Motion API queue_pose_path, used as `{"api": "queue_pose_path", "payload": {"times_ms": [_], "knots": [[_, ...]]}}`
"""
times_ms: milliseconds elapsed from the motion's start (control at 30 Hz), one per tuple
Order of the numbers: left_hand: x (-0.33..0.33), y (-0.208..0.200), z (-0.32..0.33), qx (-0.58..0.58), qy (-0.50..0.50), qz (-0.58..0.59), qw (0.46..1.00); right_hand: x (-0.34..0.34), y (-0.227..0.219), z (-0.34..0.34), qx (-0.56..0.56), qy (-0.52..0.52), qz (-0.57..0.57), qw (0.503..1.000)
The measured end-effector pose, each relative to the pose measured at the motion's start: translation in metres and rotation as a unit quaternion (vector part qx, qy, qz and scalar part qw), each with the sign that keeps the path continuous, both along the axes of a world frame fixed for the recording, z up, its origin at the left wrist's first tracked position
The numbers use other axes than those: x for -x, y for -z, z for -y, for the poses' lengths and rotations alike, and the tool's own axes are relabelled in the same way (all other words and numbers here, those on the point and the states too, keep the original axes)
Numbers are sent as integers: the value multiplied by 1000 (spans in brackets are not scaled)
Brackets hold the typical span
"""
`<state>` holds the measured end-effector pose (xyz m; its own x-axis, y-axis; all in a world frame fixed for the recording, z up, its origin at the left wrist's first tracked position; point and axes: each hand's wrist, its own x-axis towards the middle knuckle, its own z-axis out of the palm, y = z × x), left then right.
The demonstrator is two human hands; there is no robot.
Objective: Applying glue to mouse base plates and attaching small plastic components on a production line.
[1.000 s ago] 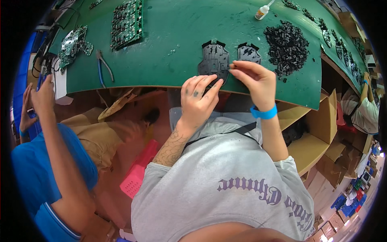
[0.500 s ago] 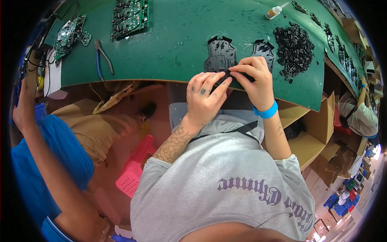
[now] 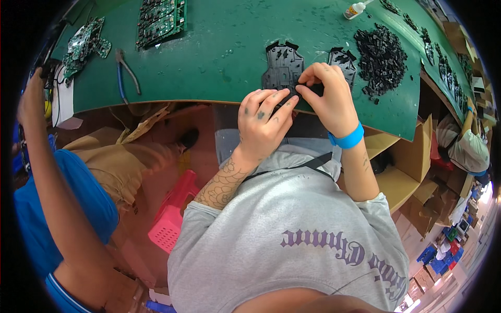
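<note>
Since a second ago, the right hand (image 3: 334, 101) has drawn in close to the left hand (image 3: 263, 122), so their fingertips now nearly meet over the near end of a black plastic cover (image 3: 282, 68). That cover lies to the left of the pile of small black pieces (image 3: 381, 60), with a second cover (image 3: 344, 63) between it and the pile. Its long axis runs away from the person, alongside the pile, with the notched end pointing to the far side and the near end mostly hidden by fingers. The left hand is loosely curled, fingers reaching over that end, probably to keep the cover from sliding. The right hand is bent into a pinch, thumb and forefinger almost together; whether a tiny piece sits between them cannot be told. It works from the side nearer the pile, which seems to make for a short reach. Beyond the pile sits a small white bottle (image 3: 355, 10), likely there to be out of the way. Far to the left of the pile, a stack of circuit boards (image 3: 162, 23) and some pliers (image 3: 125, 73) with spread handles rest on the green table (image 3: 219, 73)
</note>
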<state>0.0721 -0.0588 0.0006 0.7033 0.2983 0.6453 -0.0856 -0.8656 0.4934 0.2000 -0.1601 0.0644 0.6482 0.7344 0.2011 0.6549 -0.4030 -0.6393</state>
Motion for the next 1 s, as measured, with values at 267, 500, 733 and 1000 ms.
{"api": "queue_pose_path", "payload": {"times_ms": [267, 500, 733, 1000], "knots": [[3, -23, 4, -67, -15, -70, 995, -95, -18, 3, -171, 168, 143, 960], [0, -29, 6, -100, 4, -103, 990, -162, 15, -20, 35, 195, 211, 957], [1, -25, 8, -114, -30, -101, 988, -124, -8, -14, -220, 57, -11, 974], [-5, -23, 7, -132, -43, -90, 986, -57, -16, 74, -578, 35, -515, 632]]}}
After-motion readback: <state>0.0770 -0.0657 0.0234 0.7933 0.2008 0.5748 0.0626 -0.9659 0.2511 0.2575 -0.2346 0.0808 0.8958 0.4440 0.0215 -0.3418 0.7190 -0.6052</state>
